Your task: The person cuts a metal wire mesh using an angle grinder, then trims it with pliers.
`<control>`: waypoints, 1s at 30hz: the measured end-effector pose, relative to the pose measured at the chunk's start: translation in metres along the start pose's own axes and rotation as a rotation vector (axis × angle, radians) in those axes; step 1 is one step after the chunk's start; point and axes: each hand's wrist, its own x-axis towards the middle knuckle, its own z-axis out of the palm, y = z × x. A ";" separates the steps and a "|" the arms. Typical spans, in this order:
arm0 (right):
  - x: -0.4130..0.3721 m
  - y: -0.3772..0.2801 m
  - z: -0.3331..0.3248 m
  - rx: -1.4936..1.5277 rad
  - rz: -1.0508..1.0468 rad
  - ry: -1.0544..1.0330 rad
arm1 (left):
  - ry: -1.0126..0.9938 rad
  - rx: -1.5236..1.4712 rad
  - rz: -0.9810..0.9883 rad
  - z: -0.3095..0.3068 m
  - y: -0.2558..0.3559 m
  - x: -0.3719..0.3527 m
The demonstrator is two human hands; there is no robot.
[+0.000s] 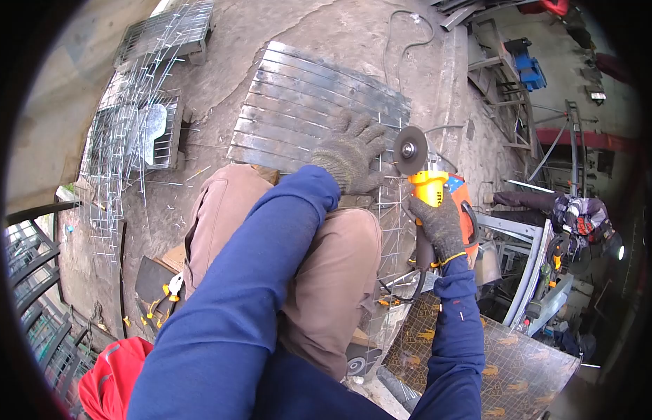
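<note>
My left hand (350,152), in a grey knit glove, presses flat on a wire mesh panel (389,210) that lies over a stack of grey metal strips (298,112) on the concrete floor. An orange angle grinder (438,192) is gripped by my right hand (440,225), in a dark glove. The grinder's grey cutting disc (409,149) sits just right of my left fingers, at the mesh. My knees in tan trousers (326,259) fill the middle of the view.
Wire mesh cages (140,133) stand at the left, with more at the top left (168,28). Pliers (173,285) lie near my left knee. A power cord (403,42) loops across the floor. Metal frames and clutter (522,105) crowd the right side.
</note>
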 end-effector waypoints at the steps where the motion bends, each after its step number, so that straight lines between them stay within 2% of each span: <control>1: 0.000 -0.001 -0.001 0.004 -0.005 -0.012 | 0.000 -0.013 0.006 0.000 0.001 0.001; 3: -0.001 -0.004 -0.002 -0.037 0.042 0.012 | -0.008 -0.007 -0.011 -0.003 -0.002 -0.001; 4: 0.000 -0.003 -0.002 0.037 0.067 -0.019 | -0.008 -0.009 -0.004 -0.004 0.000 -0.002; 7: -0.008 -0.021 -0.007 0.010 0.055 -0.016 | 0.026 -0.043 -0.023 -0.001 0.000 0.002; 9: -0.007 -0.015 -0.007 0.087 0.033 -0.040 | 0.023 -0.060 -0.009 -0.003 0.000 0.002; 11: -0.007 -0.014 -0.007 -0.010 -0.093 -0.007 | 0.105 -0.076 -0.010 0.017 -0.003 0.004; 13: -0.002 -0.001 -0.010 0.147 -0.016 -0.085 | 0.039 -0.095 -0.010 0.006 -0.003 0.004; 15: 0.004 0.001 -0.015 -0.081 0.028 -0.069 | 0.092 -0.151 -0.013 0.017 -0.004 0.005; 17: 0.014 0.020 -0.011 -0.122 -0.057 -0.022 | 0.084 -0.142 -0.039 0.016 -0.004 0.005; 21: 0.007 0.003 -0.011 -0.003 0.003 -0.046 | 0.033 -0.145 -0.062 0.016 -0.001 0.009; 25: 0.005 0.004 -0.010 0.076 0.020 -0.055 | 0.086 -0.178 -0.050 0.028 -0.004 0.012; 26: 0.015 0.022 -0.011 -0.049 -0.023 -0.041 | 0.086 -0.175 -0.053 0.029 -0.004 0.012; 30: 0.000 0.003 -0.017 -0.013 -0.054 -0.100 | 0.130 -0.163 -0.049 0.033 0.000 0.013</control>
